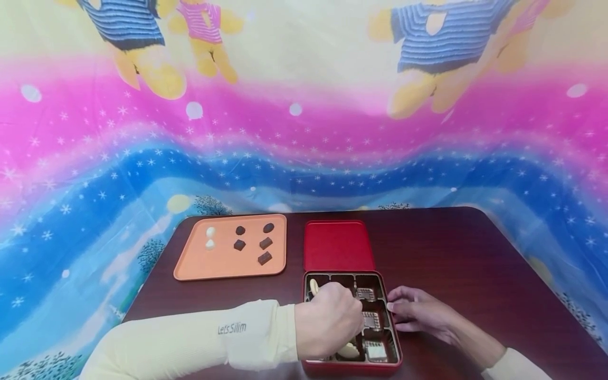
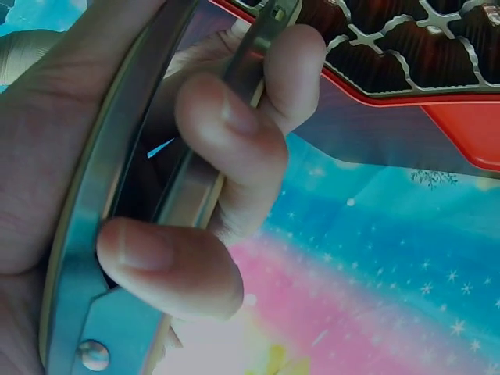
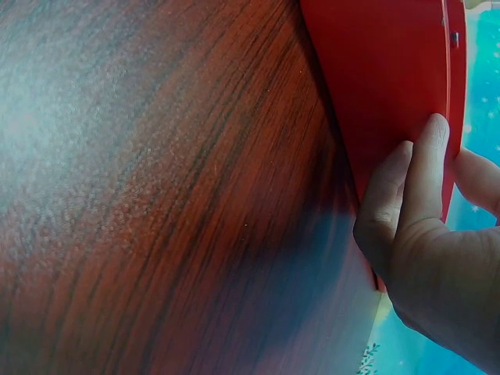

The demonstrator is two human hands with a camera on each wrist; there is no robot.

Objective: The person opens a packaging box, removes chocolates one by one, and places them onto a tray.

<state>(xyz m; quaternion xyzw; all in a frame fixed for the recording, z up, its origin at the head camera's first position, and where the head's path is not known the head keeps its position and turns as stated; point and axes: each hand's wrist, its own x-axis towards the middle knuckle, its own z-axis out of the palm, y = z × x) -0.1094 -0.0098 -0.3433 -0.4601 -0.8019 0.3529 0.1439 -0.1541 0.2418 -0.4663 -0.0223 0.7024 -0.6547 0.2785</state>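
My left hand [image 1: 330, 322] is over the left side of a red tin box [image 1: 400, 345], gripping metal tongs [image 2: 191, 199] with the fingers curled round their arms; a rivet shows at one end. In the head view a pale golden end of the tongs shows behind the hand, and the other lies low among the compartments, partly hidden by it. My right hand [image 1: 423, 312] touches the tin's right side, fingers extended against the red wall [image 3: 375, 78] and thumb at the rim. A white chocolate [image 1: 377, 351] sits in the near right compartment.
Behind the box lies its red lid [image 1: 338, 245]. An orange tray [image 1: 223, 266] at the left bears two white chocolates [image 1: 210, 237] and several dark chocolates [image 1: 239, 245]. All stand on a dark wood table [image 1: 427, 248] before a printed cloth backdrop [image 1: 304, 137].
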